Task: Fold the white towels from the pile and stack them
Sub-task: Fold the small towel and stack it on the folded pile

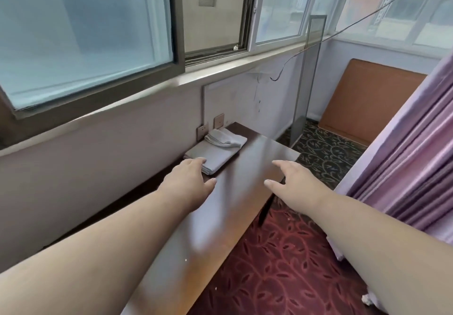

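A flat folded white towel (215,157) lies at the far end of a dark wooden table (220,216), against the wall. A second, smaller folded white towel (226,138) sits on its far part. My left hand (190,179) reaches over the table with straight fingers, its fingertips at the near edge of the lower towel. My right hand (288,183) hovers over the table's right edge, fingers spread and holding nothing. No loose pile of towels is in view.
Two wall sockets (212,125) sit just behind the towels, under a long window sill. A pink curtain (404,167) hangs at the right. A glass panel (308,81) and an orange board (367,101) lean in the far corner on patterned carpet.
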Available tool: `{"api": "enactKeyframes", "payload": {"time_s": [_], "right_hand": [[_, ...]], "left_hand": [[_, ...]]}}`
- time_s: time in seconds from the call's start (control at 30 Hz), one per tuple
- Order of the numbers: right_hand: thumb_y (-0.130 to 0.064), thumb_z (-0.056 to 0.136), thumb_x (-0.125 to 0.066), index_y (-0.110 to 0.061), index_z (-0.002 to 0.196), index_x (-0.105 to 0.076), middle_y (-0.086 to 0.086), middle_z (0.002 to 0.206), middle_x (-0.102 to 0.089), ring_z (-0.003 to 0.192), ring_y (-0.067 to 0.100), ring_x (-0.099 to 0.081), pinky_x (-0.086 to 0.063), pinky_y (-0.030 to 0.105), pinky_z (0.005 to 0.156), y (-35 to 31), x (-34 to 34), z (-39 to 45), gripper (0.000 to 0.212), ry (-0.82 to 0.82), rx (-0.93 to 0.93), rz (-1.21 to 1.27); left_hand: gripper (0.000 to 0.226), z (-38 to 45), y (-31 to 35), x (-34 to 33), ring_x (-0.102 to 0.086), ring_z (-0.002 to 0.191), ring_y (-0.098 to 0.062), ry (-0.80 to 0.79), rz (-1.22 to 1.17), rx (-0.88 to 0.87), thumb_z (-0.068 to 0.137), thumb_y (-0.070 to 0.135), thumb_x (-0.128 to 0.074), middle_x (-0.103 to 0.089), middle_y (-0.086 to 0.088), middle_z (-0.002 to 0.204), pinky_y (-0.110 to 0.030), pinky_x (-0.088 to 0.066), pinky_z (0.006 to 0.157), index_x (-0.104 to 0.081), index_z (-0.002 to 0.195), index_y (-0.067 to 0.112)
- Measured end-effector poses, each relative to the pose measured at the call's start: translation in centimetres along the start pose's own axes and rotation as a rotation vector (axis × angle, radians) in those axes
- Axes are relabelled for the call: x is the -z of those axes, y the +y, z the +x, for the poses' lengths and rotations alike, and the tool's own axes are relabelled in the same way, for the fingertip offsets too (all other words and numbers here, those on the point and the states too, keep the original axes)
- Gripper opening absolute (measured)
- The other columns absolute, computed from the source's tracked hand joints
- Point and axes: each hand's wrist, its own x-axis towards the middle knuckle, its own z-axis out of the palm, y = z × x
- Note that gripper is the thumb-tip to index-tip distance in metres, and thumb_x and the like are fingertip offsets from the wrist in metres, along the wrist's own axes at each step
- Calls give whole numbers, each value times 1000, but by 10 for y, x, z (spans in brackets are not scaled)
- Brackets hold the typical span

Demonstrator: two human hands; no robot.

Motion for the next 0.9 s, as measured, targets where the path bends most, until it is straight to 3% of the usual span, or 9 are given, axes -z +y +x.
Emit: {"api": "enactKeyframes", "payload": {"time_s": [0.37, 0.7, 0.9], "right_hand": [[-51, 95, -54, -21, 151, -36, 2, 153, -40, 141, 21, -33, -24, 33, 116, 11, -30, 166, 66, -112, 36, -14], [-55, 93, -53, -23, 150, -37, 3, 154, -35, 144, 25, -25, -28, 43, 117, 29, -95, 317, 67, -343, 266, -90], [-51, 95, -52, -19, 149, -38, 6, 150, -39, 142, 26, -29, -29, 41, 115, 55, -121, 405, 64, -560, 473, -189]], "left_hand": [[73, 146, -1, -33, -36, 137, -18, -43, 40, -17, 88, 56, -53, -34, 5, 152, -37, -34, 110, -26, 150, 30], [81, 238, 0, -91, -26, 143, -18, -102, 171, 114, 88, 55, -53, -27, 1, 157, -35, -26, 113, -15, 154, 29], [83, 312, 18, -132, -25, 144, -22, -153, 138, 304, 88, 55, -54, -22, -2, 159, -37, -25, 115, -10, 154, 30]]}}
